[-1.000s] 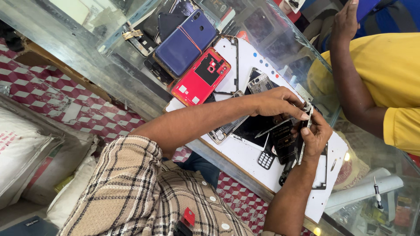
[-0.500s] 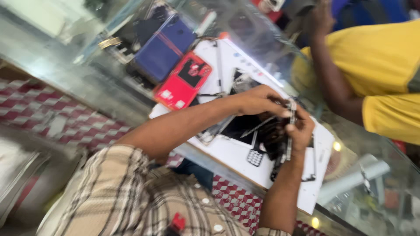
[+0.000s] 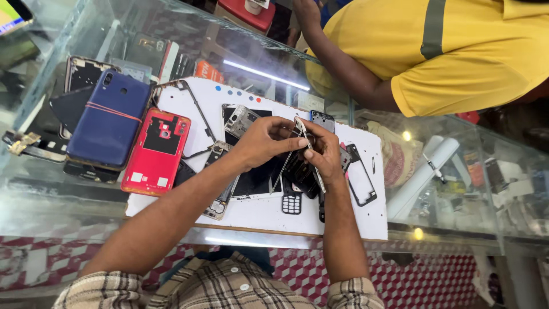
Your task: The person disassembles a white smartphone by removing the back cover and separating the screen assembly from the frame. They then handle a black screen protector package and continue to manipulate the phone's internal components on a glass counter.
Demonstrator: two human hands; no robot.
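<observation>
I see my left hand [image 3: 264, 139] and right hand [image 3: 325, 153] pinching a thin phone part [image 3: 303, 133] above the white board [image 3: 257, 214], with a red phone frame [image 3: 156, 152] near the board's left edge.

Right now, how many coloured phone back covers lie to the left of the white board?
2: a blue cover with a rubber band on the glass counter, and a red cover beside it, overlapping the white board. Others may be hidden underneath.

I'm looking down at a glass counter [image 3: 68, 189] with a white board [image 3: 257, 214] lying flat on it. Just left of the board sits a red phone back [image 3: 155, 153], and further left of that a blue phone [image 3: 108, 120] wrapped in a rubber band.
</observation>
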